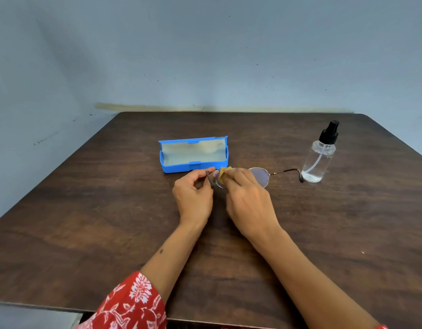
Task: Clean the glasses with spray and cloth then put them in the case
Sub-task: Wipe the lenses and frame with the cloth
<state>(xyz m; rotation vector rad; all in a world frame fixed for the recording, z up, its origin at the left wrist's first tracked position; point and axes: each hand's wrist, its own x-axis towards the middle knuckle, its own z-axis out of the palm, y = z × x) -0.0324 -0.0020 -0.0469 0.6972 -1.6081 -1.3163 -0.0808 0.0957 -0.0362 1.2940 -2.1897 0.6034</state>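
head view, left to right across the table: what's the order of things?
Case → left hand → cloth → right hand → spray bottle. The glasses span from the left hand across to the bottle, so they have no single place in the order.

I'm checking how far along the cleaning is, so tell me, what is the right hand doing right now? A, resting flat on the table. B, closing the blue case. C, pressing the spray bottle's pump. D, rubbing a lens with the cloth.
D: the right hand pinches the tan cloth against a lens of the glasses, while the left hand steadies the frame; the spray bottle stands untouched and the blue case lies open.
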